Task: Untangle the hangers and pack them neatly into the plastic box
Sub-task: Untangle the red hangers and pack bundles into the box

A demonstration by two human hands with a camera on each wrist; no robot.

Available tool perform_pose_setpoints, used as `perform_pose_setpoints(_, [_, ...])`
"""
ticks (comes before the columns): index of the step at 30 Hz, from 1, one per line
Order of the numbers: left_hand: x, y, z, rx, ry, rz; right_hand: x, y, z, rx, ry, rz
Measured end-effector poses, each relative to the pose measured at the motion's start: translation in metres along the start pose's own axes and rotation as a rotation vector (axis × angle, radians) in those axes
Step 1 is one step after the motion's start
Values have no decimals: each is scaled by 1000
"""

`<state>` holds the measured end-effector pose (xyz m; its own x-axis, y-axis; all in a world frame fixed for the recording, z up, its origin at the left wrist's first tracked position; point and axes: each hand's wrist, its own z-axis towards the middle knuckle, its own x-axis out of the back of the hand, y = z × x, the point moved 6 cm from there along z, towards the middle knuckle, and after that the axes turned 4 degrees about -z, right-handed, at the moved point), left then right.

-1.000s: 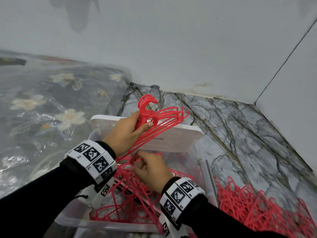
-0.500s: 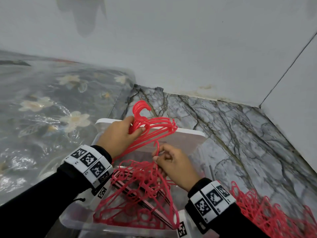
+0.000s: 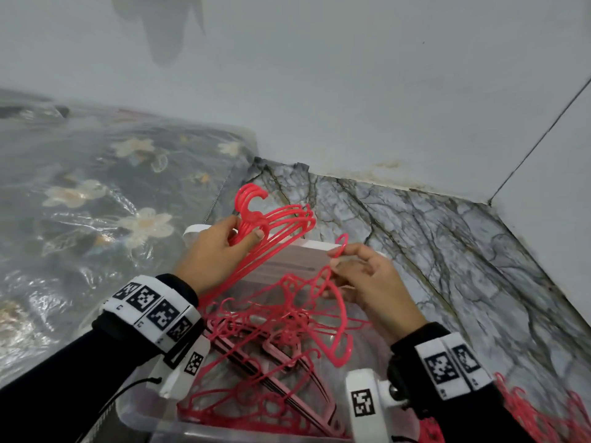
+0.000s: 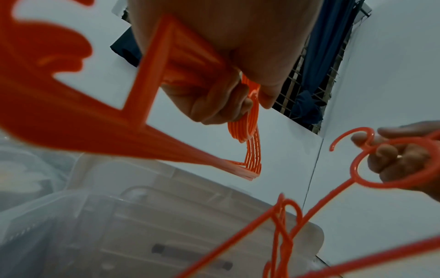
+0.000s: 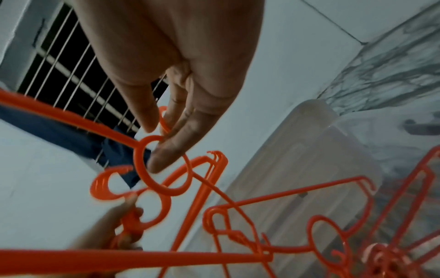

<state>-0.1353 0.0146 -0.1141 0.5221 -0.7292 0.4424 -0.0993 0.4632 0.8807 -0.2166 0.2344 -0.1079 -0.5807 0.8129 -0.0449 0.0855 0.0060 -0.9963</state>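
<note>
My left hand (image 3: pixel 217 251) grips a neat stack of red hangers (image 3: pixel 281 222) by their necks, hooks up, above the back of the clear plastic box (image 3: pixel 140 417). In the left wrist view the stack (image 4: pixel 243 131) runs through that hand's curled fingers. My right hand (image 3: pixel 361 276) pinches the hook and ring of a single red hanger (image 3: pixel 339 302), lifted from the tangled red hangers (image 3: pixel 275 318) in the box. In the right wrist view its fingertips (image 5: pixel 166 150) hold the ring (image 5: pixel 161 165). More hangers lie flat on the box's bottom.
The box's white lid (image 3: pixel 307 260) leans behind the box. A loose pile of red hangers (image 3: pixel 543 417) lies on the marble floor (image 3: pixel 447 251) at the right. A plastic-covered floral mattress (image 3: pixel 96 203) lies at the left. White walls close the corner behind.
My right hand has risen out of the box to the right, pulling one hanger up by its hook. The left hand keeps its stack, now slightly higher.
</note>
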Motion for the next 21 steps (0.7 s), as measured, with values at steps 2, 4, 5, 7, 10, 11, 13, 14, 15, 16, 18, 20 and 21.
perform_pose_setpoints(2, [3,0,0,6,-16,-47,7,-7,1,-4,-9,109])
perform_pose_setpoints(4, [6,1,-1,7,-21,-52,13,-4,1,-27,10,127])
perform_pose_setpoints(5, [7,2,-1,7,-17,-33,15,1,2,-42,29,106])
perform_pose_setpoints(7, [9,1,-1,9,-18,-1,13,16,4,-74,60,15])
perform_pose_setpoints(10, [6,0,1,1,-48,49,2,41,8,-120,71,-186])
perform_pose_setpoints(11, [5,1,2,-19,-47,105,-2,47,9,-120,65,-266])
perform_pose_setpoints(13, [2,1,2,-35,-60,157,-13,54,10,-104,36,-404])
perform_pose_setpoints(14, [0,0,3,-32,-82,168,-18,54,11,-91,6,-454])
perform_pose_setpoints(15, [-2,-1,3,-31,-105,185,-22,52,10,-67,-27,-493])
perform_pose_setpoints(16, [-4,-2,3,-36,-121,205,-26,48,10,-25,-55,-526])
perform_pose_setpoints(18, [-4,-3,4,-65,-118,249,-29,32,8,144,-62,-651])
perform_pose_setpoints(20, [-3,-1,3,-91,-100,304,-31,12,4,365,-26,-834])
perform_pose_setpoints(21, [-5,0,2,-94,-113,309,-33,4,1,451,-15,-910])
